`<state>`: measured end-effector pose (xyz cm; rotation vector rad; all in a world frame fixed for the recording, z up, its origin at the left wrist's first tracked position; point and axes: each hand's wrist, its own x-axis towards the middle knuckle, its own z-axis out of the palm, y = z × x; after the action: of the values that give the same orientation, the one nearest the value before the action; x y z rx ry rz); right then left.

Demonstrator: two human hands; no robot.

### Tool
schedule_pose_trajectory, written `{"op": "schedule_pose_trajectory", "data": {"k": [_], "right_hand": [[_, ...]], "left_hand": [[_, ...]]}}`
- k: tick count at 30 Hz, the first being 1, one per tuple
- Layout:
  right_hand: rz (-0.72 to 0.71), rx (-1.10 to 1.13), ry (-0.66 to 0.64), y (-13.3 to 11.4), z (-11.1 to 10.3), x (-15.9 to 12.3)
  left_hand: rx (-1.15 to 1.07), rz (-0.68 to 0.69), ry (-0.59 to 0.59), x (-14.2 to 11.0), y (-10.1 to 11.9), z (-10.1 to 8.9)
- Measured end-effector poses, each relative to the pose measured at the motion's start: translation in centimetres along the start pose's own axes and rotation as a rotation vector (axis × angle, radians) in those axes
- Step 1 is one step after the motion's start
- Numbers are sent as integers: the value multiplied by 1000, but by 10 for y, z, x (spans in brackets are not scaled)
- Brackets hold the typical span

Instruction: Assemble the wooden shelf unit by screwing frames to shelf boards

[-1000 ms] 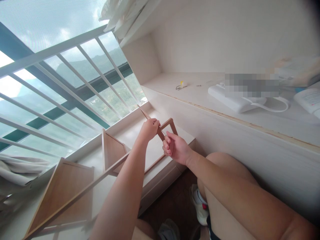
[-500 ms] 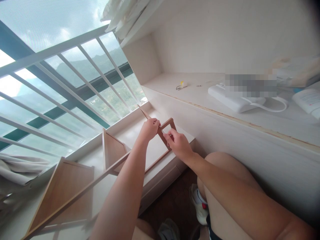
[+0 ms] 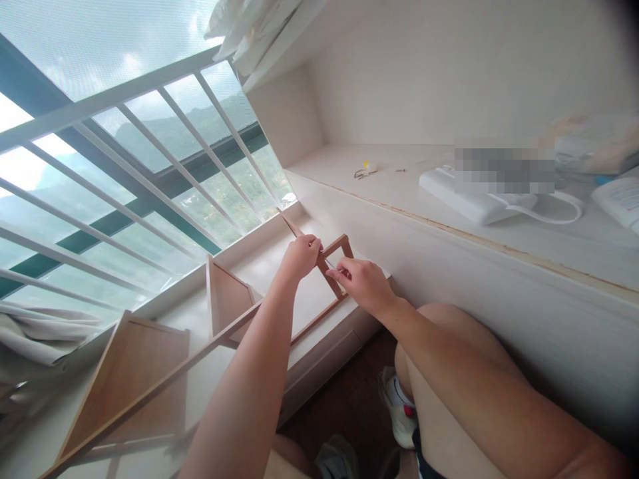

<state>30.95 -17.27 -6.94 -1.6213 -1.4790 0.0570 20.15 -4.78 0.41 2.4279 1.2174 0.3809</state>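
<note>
A brown wooden shelf frame with slanted panels lies along the white window ledge. At its far end, my left hand is closed around a wooden bar, the fingertips at the joint. Just to the right, my right hand pinches a thin metal tool, mostly covered by the fingers, so its exact kind is unclear. The tool points toward the bar near my left fingertips. Beyond my right hand rises the small squared end of the frame.
On the white shelf at right lie small metal pieces, a screw-like piece and a white device with a cord. A barred window borders the ledge at left. My knees and shoes are below.
My right hand has drawn slightly to the right and turned a little, with the metal tool still pinched. My left hand stays on the wooden bar. The view has shifted slightly.
</note>
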Motion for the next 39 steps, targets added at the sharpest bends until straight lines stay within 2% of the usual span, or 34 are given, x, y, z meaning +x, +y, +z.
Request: {"op": "schedule_pose_trajectory", "data": {"k": [3, 5, 7, 12, 14, 16, 19, 22, 26, 31, 39], "right_hand": [[10, 27, 3, 0, -1, 0], [43, 121, -25, -1, 1, -1], [123, 317, -84, -2, 6, -1], [457, 956, -296, -12, 23, -6], [551, 1133, -344, -18, 28, -9], [592, 1218, -332, -23, 31, -12], [535, 1103, -229, -25, 29, -14], [378, 749, -118, -23, 23, -12], [249, 396, -93, -16, 15, -9], [198, 248, -92, -12, 13, -7], [205, 62, -111, -9, 11, -4]], "left_hand": [[1, -1, 4, 0, -1, 1], [-2, 2, 4, 0, -2, 1], [-8, 0, 3, 0, -2, 1], [-23, -7, -5, 0, -1, 1], [-22, -13, -8, -1, -1, 0], [-19, -19, -9, -1, 0, 0], [-23, -25, -10, -1, 1, 0], [-26, -21, -19, -1, 0, 0], [-36, -7, -16, 0, -1, 0], [-29, 3, -1, 0, -1, 0], [-31, 0, 0, 0, -3, 2]]}}
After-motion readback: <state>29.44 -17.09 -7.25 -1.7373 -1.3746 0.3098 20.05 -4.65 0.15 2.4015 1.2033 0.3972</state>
